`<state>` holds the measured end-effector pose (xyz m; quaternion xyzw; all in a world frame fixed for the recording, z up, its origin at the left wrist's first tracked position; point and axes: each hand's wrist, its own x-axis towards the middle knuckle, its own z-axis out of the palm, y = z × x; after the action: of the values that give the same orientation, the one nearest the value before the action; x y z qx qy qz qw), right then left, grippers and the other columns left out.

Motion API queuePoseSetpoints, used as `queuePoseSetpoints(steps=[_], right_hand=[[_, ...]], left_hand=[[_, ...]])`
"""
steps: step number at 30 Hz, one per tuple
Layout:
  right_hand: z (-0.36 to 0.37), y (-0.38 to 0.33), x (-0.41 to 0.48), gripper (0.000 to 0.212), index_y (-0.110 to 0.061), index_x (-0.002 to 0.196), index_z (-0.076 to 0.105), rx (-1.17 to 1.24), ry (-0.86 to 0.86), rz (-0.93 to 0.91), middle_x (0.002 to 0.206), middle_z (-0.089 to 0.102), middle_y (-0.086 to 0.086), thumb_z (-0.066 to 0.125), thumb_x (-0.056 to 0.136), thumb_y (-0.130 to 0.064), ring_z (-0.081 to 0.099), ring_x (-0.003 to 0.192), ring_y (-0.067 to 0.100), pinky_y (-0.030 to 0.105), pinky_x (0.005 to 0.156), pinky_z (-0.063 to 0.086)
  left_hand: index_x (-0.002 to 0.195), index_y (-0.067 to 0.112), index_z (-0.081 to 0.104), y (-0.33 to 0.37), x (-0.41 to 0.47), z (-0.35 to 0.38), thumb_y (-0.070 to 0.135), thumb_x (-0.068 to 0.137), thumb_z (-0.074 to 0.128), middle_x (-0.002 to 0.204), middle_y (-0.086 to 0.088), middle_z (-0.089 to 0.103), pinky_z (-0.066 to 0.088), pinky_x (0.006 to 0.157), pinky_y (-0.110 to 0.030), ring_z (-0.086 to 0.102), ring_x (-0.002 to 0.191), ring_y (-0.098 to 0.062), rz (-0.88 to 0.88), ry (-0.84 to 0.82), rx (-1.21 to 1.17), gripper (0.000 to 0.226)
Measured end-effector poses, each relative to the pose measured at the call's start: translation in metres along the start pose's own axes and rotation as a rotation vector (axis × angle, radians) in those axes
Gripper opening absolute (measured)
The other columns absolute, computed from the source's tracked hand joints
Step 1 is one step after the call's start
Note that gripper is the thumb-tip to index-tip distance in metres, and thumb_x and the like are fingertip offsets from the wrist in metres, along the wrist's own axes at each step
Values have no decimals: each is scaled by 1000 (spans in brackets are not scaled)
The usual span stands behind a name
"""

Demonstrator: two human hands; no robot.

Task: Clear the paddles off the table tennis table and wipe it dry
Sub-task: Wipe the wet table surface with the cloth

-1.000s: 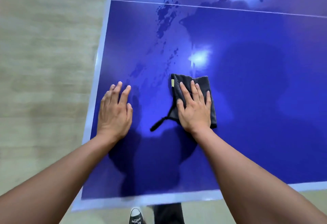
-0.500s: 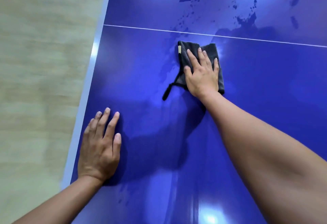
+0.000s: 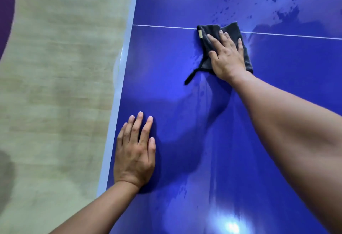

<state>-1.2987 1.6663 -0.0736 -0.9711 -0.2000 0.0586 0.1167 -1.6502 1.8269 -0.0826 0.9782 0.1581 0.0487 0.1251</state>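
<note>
Here, pressing dark cloth (image 3: 211,28) onto the table (image 3: 166,58) with right hand (image 3: 228,57), fingers straight; resting left hand (image 3: 135,156) flat, empty, near the edge.

far: way blocked by cloth (image 3: 230,28) pressed under right hand (image 3: 228,58) | near left: table edge (image 3: 118,95) occupied by left hand (image 3: 134,156) | between: surface left open, possibly wet

Games room — blue table tennis table (image 3: 185,58), wooden floor (image 3: 64,67).

Much of cloth (image 3: 231,29) hidden under right hand (image 3: 228,56); table (image 3: 166,67) cut off top, rt & btm.
</note>
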Motion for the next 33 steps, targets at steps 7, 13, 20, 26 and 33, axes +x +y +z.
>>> queuePoseSetpoints(steps=[7, 13, 20, 26, 33], right_hand=[[23, -53, -124, 56, -43, 159, 25, 18, -7, -83, 171, 13, -3, 31, 103, -39, 6, 157, 12, 49, 127, -5], [39, -82, -250, 56, -42, 159, 24, 27, 4, -99, 171, 13, -3, 31, 103, -40, 6, 157, 11, 49, 127, -4], [57, -100, -390, 57, -41, 159, 26, 13, 19, -125, 171, 15, -3, 32, 103, -39, 8, 157, 11, 49, 127, -2], [70, -115, -522, 58, -39, 159, 29, 36, 42, -143, 170, 20, 0, 29, 101, -41, 11, 157, 13, 51, 127, 2], [85, -141, -635, 56, -36, 159, 31, 48, 63, -134, 169, 22, 1, 34, 103, -40, 12, 157, 16, 54, 126, 5]], left_hand=[[152, 17, 41, 1, 2, -5, 34, 99, 35, 162, -9, 32, 15, 124, -42, 24, 151, -29, -21, -32, -68, 55], [148, 13, 44, -4, -6, -17, 23, 102, 42, 159, -10, 34, 16, 122, -41, 29, 148, -29, 13, -23, -234, 47], [153, 9, 37, -24, -152, -33, 21, 103, 42, 159, -14, 33, 19, 122, -43, 30, 147, -35, 82, -51, -70, 51], [153, 8, 37, -27, -287, -39, 23, 99, 42, 161, -17, 31, 23, 121, -48, 29, 147, -38, 62, -58, -6, 56], [156, 6, 28, -22, -380, -42, 27, 100, 30, 165, -13, 22, 13, 126, -43, 18, 154, -29, 13, -126, -15, 60]])
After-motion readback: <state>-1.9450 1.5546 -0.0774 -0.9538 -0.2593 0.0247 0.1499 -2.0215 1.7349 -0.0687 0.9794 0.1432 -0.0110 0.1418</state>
